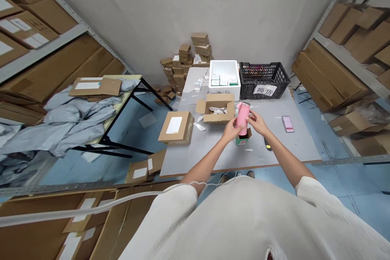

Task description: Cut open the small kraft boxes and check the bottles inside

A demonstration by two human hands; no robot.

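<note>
A pink bottle stands nearly upright just above a small green box with its flap open; whether its base is inside the box is hard to tell. My left hand grips the bottle's left side, low down. On the right side, the fingers of my right hand press against the bottle. Left of my hands is an open brown carton with white packing material inside.
On the table are a closed carton, a white foam box, a black crate, a phone and a black-and-yellow tool. Shelves with cartons flank both sides. A side table at left holds grey bags.
</note>
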